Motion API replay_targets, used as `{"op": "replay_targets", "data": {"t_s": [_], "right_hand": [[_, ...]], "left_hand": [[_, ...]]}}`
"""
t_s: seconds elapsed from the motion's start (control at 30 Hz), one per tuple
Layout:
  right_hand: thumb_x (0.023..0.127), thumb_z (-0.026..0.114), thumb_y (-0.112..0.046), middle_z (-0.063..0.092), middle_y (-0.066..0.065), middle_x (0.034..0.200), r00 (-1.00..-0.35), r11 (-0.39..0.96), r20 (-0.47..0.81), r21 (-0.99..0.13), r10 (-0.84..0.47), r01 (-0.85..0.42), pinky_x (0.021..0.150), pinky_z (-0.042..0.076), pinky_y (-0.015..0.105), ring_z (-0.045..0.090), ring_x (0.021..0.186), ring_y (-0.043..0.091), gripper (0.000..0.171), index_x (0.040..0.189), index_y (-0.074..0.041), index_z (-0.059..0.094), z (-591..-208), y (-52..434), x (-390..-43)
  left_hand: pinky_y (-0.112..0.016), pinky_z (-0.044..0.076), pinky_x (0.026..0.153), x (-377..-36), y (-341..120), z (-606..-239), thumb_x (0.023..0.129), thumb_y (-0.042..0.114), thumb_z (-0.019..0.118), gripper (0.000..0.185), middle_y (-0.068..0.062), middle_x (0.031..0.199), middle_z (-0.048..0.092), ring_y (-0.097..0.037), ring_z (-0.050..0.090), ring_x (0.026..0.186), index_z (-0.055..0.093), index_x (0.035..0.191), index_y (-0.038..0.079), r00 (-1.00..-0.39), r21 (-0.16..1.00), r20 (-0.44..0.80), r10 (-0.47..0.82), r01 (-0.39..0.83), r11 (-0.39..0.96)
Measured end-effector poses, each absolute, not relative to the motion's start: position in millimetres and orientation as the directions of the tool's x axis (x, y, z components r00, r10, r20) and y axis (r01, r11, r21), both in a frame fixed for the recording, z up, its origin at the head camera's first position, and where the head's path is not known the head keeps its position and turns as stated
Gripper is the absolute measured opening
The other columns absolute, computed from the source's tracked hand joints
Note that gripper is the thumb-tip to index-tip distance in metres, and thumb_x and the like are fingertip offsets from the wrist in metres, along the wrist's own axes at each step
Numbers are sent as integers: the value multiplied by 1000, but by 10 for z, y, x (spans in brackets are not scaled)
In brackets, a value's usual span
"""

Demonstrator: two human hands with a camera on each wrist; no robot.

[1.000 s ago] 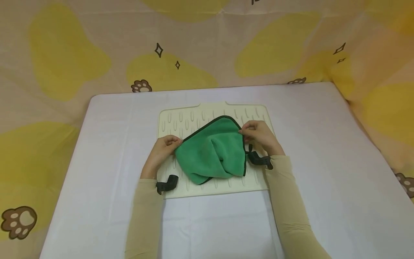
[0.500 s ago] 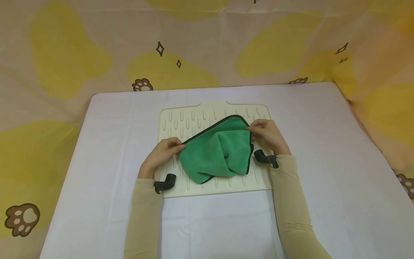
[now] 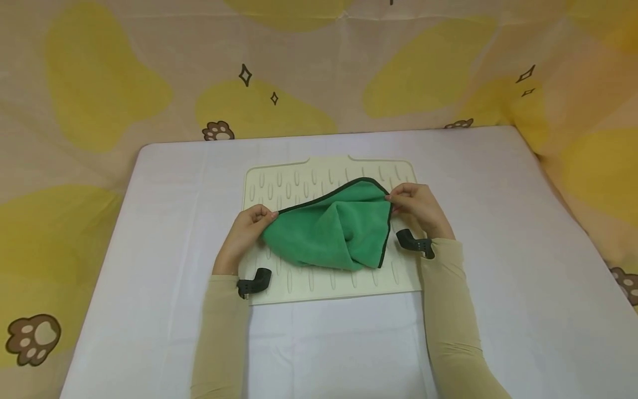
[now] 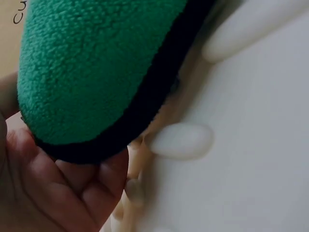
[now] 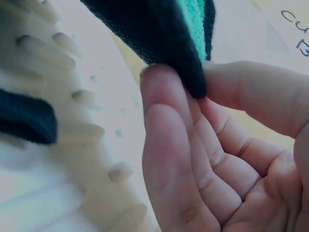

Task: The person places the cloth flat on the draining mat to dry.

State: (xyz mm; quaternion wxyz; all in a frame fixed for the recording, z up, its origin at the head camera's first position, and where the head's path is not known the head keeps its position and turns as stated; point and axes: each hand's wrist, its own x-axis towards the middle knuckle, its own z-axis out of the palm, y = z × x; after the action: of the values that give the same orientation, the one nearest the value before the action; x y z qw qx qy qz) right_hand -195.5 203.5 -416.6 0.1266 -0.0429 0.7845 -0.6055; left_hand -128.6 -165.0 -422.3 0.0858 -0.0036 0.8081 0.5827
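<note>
A: Where was the green fleece cloth with the black bound edge (image 3: 331,233)?

B: It was held up just over the cream silicone mat with raised oval ribs (image 3: 299,180), stretched between both hands. Its top edge ran from the left side up to a corner at the right, and the middle sagged in folds toward the mat.

A: How did the left hand (image 3: 244,235) have it?

B: Pinched. Fingers and thumb were closed on the cloth's left corner; the left wrist view showed the black edge (image 4: 145,101) lying across the fingertips (image 4: 104,186), with the mat's ribs just beside them.

A: And the right hand (image 3: 421,210)?

B: Also clamped on the cloth, at the upper right corner. The right wrist view showed the dark hem (image 5: 164,38) caught between thumb and a fingertip (image 5: 161,87), the other fingers loosely curled below.

A: What lay around it?

B: The mat sat in the middle of a table covered in pale lilac cloth (image 3: 498,249). Both forearms wore beige sleeves (image 3: 451,316), each with a black wrist-mounted device (image 3: 255,280) near the cuff. Behind the table hung a peach backdrop with yellow blotches and brown paw prints (image 3: 99,83).
</note>
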Motion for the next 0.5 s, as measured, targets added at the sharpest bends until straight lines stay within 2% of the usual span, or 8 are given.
{"op": "replay_targets", "data": {"t_s": [0.13,0.23,0.37,0.5], "right_hand": [[91,61,-6,64,-1,78,-963,254,-150,-963,-223,91,64,54,27,60,66,12,22,95,15,58,-4133,2057,-1944],[91,62,-8,64,0,78,-966,245,-151,-965,-210,98,64,55,27,61,66,12,22,95,13,59,-4183,2086,-1967],[90,63,-8,64,1,77,-970,228,-153,-968,-187,108,64,55,26,62,65,14,19,92,10,60,-4199,2113,-1976],[90,63,-8,64,0,77,-974,222,-146,-969,-176,105,63,54,25,61,63,13,19,92,11,60,-4189,2114,-1964]], "left_hand": [[-27,35,64,-1283,-1665,-4231,94,25,60,28,2,65,53,-17,43,69,56,88,-1,-982,931,-152,110,-105,348],[-28,37,70,-1276,-1711,-4229,93,25,62,25,0,73,57,-17,47,74,57,91,1,-970,918,-174,172,-96,384],[-31,40,80,-1240,-1786,-4194,91,18,64,18,-3,84,60,-18,54,81,58,96,2,-931,899,-213,297,-68,433],[-33,41,84,-1216,-1818,-4174,89,12,65,15,-7,87,62,-19,57,83,58,96,0,-907,901,-219,360,-46,432]]}}
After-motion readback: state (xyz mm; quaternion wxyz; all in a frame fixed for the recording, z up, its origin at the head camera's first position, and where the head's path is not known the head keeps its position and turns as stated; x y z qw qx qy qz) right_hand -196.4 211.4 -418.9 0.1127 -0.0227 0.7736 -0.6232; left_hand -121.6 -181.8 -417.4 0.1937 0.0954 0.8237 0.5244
